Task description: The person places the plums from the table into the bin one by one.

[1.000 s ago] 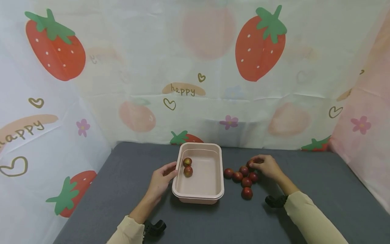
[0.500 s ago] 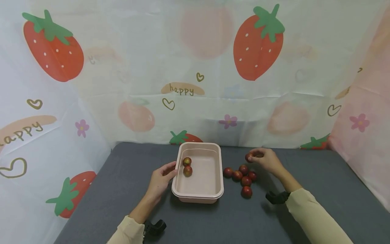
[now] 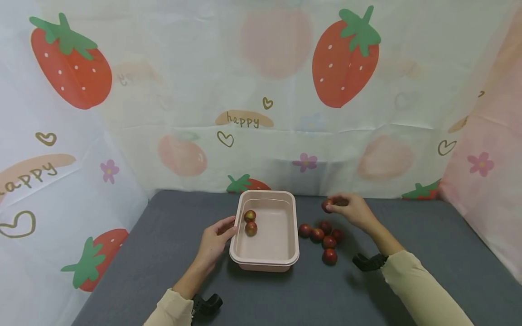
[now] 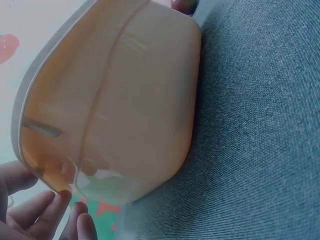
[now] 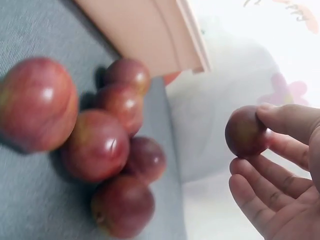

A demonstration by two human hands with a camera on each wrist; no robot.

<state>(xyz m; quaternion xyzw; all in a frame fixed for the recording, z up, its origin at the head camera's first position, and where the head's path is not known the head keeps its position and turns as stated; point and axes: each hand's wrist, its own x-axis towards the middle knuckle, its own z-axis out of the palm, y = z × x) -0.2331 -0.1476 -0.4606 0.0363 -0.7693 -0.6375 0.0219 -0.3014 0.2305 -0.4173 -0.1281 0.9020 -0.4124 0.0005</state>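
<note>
A pinkish-beige plastic box [image 3: 275,235] stands in the middle of the table with two plums [image 3: 251,228] inside, along its left wall. My left hand [image 3: 218,236] holds the box's left rim; the left wrist view has the thumb and fingers [image 4: 50,212] at the rim's edge. Raised above the table, right of the box, my right hand [image 3: 352,210] pinches a dark red plum [image 5: 247,131] between thumb and fingertips. Below it, several more plums [image 3: 329,242] lie clustered on the table, the leftmost close beside the box's right wall.
A dark grey cloth [image 3: 191,206] covers the table. Behind it hangs a pale curtain [image 3: 285,149] printed with strawberries, close to the table's back edge. Black wrist mounts [image 3: 369,262] sit below both hands.
My right hand has lifted a plum from the back of the cluster and carried it up and slightly left. The left hand and the box have stayed in place.
</note>
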